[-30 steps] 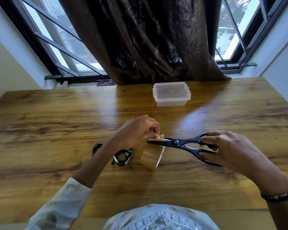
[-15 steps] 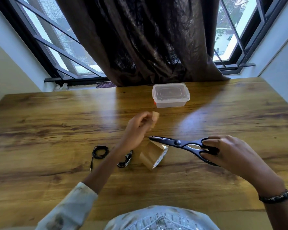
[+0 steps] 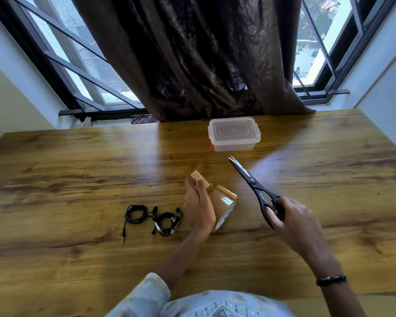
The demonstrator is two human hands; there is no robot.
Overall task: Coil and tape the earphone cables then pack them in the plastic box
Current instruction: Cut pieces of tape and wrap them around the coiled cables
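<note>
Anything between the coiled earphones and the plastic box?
The box has its lid on, so that blocks packing. On the table, the left hand with a tape piece and the tape roll sit between the earphones and the box.

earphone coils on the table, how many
2, side by side left of the left hand: the left coil with its plug trailing toward the person, and the right coil nearer the hand. None visible elsewhere.

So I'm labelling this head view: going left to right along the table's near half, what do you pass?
Untaped earphone coil → taped earphone coil → left hand → tape roll → scissors → right hand.
</note>
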